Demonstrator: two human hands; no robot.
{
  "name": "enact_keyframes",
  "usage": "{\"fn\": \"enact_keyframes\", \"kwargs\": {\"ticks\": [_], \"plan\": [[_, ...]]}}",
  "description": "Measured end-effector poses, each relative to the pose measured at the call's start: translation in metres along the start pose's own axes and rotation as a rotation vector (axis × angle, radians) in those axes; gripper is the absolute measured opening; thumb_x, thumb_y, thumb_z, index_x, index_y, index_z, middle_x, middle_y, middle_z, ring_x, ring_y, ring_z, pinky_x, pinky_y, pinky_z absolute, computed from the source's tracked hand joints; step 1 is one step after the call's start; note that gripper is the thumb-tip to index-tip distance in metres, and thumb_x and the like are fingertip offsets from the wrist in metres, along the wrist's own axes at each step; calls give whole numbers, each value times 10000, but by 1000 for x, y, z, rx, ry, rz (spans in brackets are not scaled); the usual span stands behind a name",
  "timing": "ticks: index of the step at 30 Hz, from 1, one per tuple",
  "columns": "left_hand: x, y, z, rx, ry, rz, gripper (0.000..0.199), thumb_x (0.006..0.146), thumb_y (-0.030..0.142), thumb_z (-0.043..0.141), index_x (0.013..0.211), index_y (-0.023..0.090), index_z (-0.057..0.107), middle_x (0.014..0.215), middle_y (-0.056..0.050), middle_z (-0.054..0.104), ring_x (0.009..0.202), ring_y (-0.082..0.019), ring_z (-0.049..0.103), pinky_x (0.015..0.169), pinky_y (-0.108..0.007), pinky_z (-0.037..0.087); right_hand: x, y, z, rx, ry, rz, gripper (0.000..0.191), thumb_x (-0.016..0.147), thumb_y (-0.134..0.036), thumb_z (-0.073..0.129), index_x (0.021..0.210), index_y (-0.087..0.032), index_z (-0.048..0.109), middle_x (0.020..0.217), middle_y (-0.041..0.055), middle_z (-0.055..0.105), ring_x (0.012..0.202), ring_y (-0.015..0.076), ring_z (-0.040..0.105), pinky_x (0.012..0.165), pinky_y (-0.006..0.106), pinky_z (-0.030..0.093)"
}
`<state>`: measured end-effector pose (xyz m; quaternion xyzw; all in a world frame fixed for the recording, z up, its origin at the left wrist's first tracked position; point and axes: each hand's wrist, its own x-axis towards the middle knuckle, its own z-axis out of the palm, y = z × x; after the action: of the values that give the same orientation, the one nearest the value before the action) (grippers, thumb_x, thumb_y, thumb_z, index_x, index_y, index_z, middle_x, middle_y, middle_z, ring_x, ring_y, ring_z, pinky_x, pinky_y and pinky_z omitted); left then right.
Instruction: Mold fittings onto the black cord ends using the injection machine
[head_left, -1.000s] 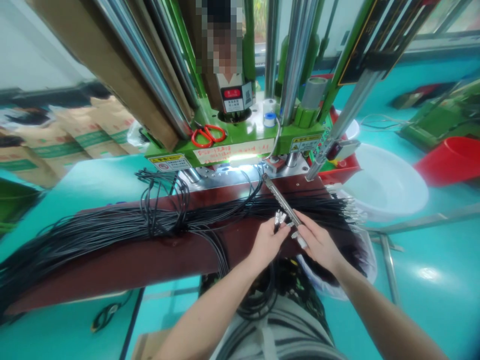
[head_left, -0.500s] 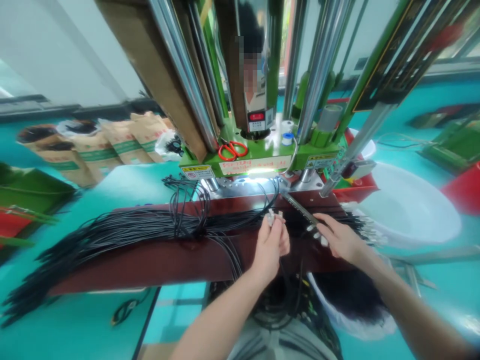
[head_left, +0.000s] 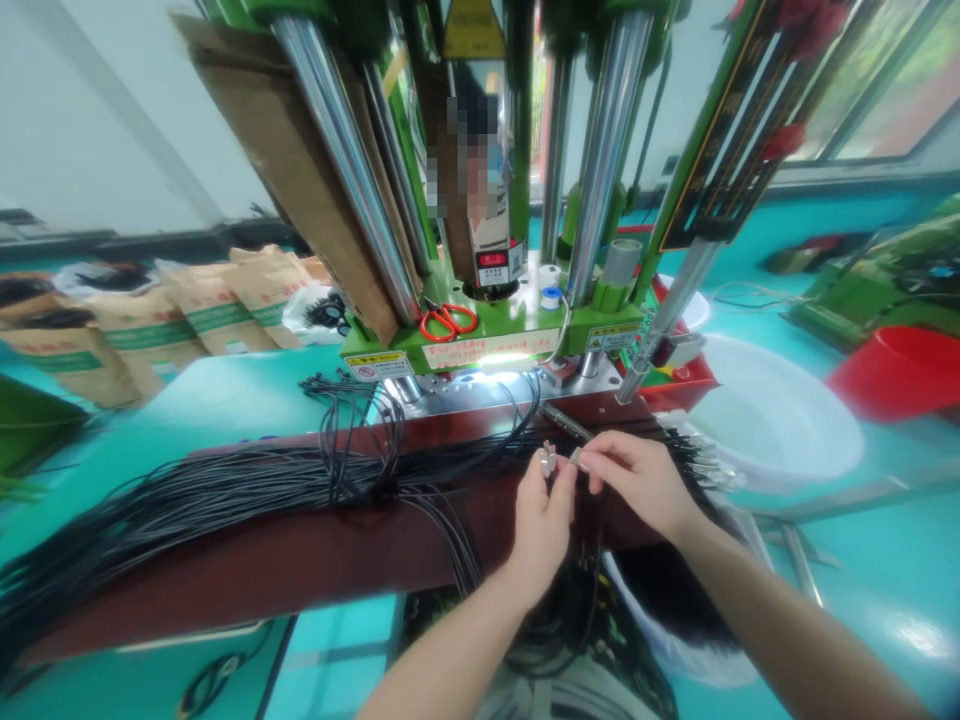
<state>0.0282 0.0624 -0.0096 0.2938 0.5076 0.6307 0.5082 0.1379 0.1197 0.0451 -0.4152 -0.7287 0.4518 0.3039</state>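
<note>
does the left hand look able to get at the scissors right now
Probably yes: the scissors lie uncovered on the green machine, and the cables between look low. But the left hand is holding metal parts.

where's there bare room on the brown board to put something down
The board is bare at front left, between the long cables and the near edge; a smaller patch lies between the cable branch and left hand. Crowded: the right end, with the right hand, metal bar and cable ends.

Room along near edge of brown board (head_left: 300, 565); obstacles behind: black cables (head_left: 247, 482), green press (head_left: 517, 320).
</note>
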Motion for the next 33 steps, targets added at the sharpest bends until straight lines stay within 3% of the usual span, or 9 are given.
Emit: {"fn": "enact_keyframes", "kwargs": {"ticks": [7, 14, 16, 18, 21, 23, 25, 28, 33], "plan": [[5, 1, 0, 286, -57, 274, 203, 811, 335, 503, 704, 167, 465, 626, 32, 483, 545, -64, 402, 531, -187, 326, -8, 9, 9, -182, 168, -165, 133, 710, -177, 513, 577, -172, 516, 518, -35, 520, 472, 83, 471, 467, 186, 381], [17, 1, -6, -189, -117, -162, 293, 749, 435, 576, 746, 194, 411, 458, 112, 238, 377, -30, 183, 372, -163, 140, -22, 29, -28, -565, 139, -270, 317, 810, -261, 450, 506, -177, 485, 484, -20, 479, 453, 93, 450, 471, 216, 362], [19, 3, -10, -271, -150, -213, 287, 745, 422, 590, 758, 190, 422, 456, 112, 242, 379, -28, 188, 367, -157, 140, -21, 45, -42, -670, 133, -215, 166, 778, -274, 493, 800, -156, 607, 730, 42, 624, 634, 153, 576, 604, 258, 441], [21, 3, -13, -313, -173, -237, 280, 746, 415, 595, 765, 189, 430, 458, 107, 256, 379, -29, 215, 362, -154, 156, -18, 59, -50, -719, 20, -158, 362, 721, -269, 541, 1063, -153, 556, 980, 96, 636, 857, 221, 607, 748, 324, 460], [23, 1, -12, -308, -177, -265, 290, 741, 428, 594, 771, 194, 425, 468, 104, 275, 371, -30, 243, 353, -152, 170, -9, 71, -49, -622, -202, -47, 334, 709, -249, 514, 1037, -191, 535, 911, 61, 649, 828, 216, 626, 710, 317, 481], [25, -3, -11, -252, -170, -294, 307, 730, 443, 597, 766, 196, 418, 468, 107, 280, 358, -24, 225, 345, -150, 150, -3, 74, -43, -461, -268, 102, 245, 721, -230, 458, 960, -197, 502, 693, -5, 610, 540, 153, 594, 485, 253, 454], [26, -8, -10, -186, -164, -327, 324, 714, 455, 604, 752, 196, 412, 463, 111, 277, 348, -17, 197, 341, -147, 118, 2, 76, -35, -272, -281, 265, 194, 713, -212, 425, 904, -191, 456, 550, -66, 516, 321, 89, 435, 316, 203, 308], [28, -16, -11, -116, -159, -367, 346, 688, 466, 615, 734, 196, 405, 456, 115, 274, 342, -12, 186, 340, -147, 103, -1, 78, -24, -43, -201, 368, 220, 703, -218, 433, 918, -172, 445, 514, -91, 468, 265, 50, 338, 273, 176, 214], [29, -22, -8, -14, -198, -391, 336, 682, 456, 612, 714, 191, 409, 466, 112, 284, 344, -11, 198, 337, -143, 104, -25, 82, -12, 38, -24, 310, 522, 717, -203, 466, 1233, -156, 402, 657, -23, 581, 333, 59, 407, 279, 185, 296]]}}
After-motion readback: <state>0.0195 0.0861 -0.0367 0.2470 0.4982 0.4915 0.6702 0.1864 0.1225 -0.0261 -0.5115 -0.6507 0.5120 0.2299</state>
